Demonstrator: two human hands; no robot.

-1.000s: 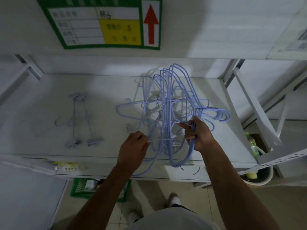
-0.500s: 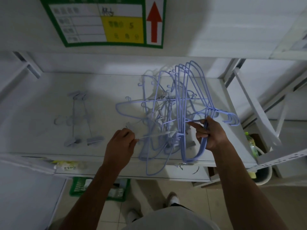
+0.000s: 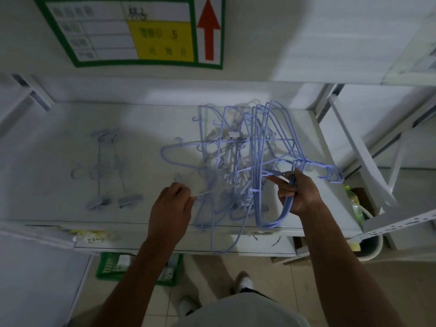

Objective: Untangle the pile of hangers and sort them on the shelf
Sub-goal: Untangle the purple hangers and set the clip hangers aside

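White shelf point(image 3: 141, 128) under green-bordered wall sign point(image 3: 141, 31)

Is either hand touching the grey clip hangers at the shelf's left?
No, the grey clip hangers lie untouched; the left hand pinches a thin wire and the right hand grips blue hangers.

Your view is dim overall, with a cool bluish cast. The brightest patch sits on the back wall and the rear of the shelf point(image 3: 47, 161) near centre frame, so light appears to reach it from above. A soft, broad shadow darkens the shelf surface left of centre, and the tangled hangers point(image 3: 256, 161) throw faint shadows behind them. The bottom of the frame is murky. The wide lens bends the uprights at the right edge, and the sign point(image 3: 106, 31) at upper left is blurred
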